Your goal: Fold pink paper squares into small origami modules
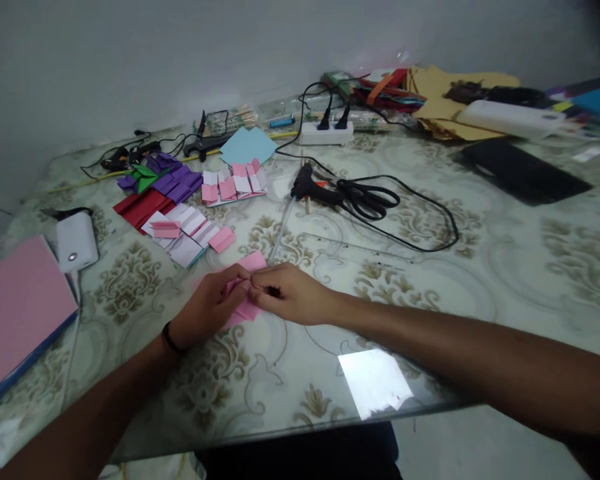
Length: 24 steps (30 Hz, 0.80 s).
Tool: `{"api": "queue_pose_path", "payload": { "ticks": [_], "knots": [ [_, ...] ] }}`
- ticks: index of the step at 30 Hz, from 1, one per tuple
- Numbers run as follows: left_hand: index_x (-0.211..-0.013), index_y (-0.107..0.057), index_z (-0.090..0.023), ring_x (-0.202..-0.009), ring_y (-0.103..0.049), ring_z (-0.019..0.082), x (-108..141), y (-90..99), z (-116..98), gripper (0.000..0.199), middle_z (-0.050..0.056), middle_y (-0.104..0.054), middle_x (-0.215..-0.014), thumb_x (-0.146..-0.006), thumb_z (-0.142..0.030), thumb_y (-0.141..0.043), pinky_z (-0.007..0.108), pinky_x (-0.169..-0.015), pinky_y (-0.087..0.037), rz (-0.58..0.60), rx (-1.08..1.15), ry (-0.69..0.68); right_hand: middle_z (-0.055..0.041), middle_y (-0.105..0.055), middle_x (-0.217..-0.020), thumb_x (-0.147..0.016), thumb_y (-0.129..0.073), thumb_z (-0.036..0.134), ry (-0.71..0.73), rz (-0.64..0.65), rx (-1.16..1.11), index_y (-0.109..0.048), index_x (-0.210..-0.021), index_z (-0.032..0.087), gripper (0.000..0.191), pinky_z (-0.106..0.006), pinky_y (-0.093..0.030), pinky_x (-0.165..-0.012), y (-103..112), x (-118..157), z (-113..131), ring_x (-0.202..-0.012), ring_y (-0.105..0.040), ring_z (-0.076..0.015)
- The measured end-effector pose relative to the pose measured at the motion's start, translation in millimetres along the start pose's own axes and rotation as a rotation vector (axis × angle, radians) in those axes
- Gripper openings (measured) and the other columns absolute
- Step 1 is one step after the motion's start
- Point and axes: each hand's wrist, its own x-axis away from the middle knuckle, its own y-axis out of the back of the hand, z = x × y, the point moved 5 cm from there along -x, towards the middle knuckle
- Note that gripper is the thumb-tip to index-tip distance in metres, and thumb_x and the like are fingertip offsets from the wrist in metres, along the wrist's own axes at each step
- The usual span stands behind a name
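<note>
A pink sheet of paper (250, 308), partly folded, lies on the patterned table under both hands. My left hand (219, 293), with a dark band at its wrist, is closed over its left side, thumb and fingers pressed on the paper. My right hand (287, 293) pinches the paper at its middle, fingertips meeting those of the left. Just beyond the hands sit folded white and pink paper pieces (187, 233). A black glue gun (313, 187) with a glue stick rests farther off. The fingers hide part of the fold.
A white power strip (326, 133) with plugs stands at the back, its cords looping near black-handled scissors (373, 198). At left are a white power bank (77, 241) and a pink sheet stack (23, 313). A black flat case (525, 170) lies right; a white scrap (375, 381) lies near the front edge.
</note>
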Motion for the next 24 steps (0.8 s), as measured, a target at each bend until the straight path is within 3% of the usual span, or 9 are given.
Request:
{"api": "queue_pose_path", "payload": {
  "ticks": [24],
  "knots": [
    [-0.087,-0.059,-0.017,-0.073,-0.055,0.013,0.8,0.2,1.9,0.017,-0.002,-0.060,-0.077,-0.095,-0.024,-0.047,0.026,-0.072,-0.041,-0.004,0.000,0.010,0.0045,-0.041,-0.060,-0.093,-0.047,0.021,-0.002,-0.002,-0.001,-0.037,-0.063,0.019,0.031,-0.023,-0.030,-0.058,0.7,0.2,0.6,-0.056,-0.038,-0.0088]
  ]
}}
